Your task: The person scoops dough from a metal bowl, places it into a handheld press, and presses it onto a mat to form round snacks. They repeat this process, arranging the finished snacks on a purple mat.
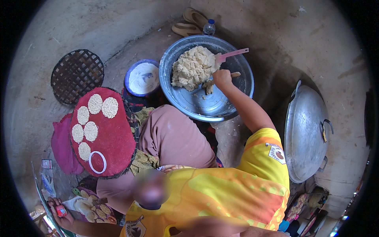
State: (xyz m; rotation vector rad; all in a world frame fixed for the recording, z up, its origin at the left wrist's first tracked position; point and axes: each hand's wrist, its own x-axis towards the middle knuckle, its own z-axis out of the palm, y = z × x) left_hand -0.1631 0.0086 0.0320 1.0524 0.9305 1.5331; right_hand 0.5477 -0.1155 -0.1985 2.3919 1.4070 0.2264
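My right hand [223, 79] is closed around the pale wooden handle [236, 74] of a utensil inside a wide metal basin [167, 96]. The utensil's lower end, near some brown sticky dough [209, 86], is mostly hidden. A large lump of pale, crumbly dough [193, 67] fills the basin's upper left part. A pink spatula [233, 54] leans from the dough over the rim. Far off at the lower left, my left hand [61, 215] is curled, with a small red thing [61, 211] at its fingers, beside the curved edge of a grey sheet-like object [41, 193].
Several flat pale rounds and a white ring [97, 151] lie on a red cloth-covered board [108, 134]. A purple bowl of white powder [144, 78] sits left of the basin. A woven tray [77, 75] leans nearby; a large metal pan [308, 130] stands at right. A bottle [209, 27] is behind.
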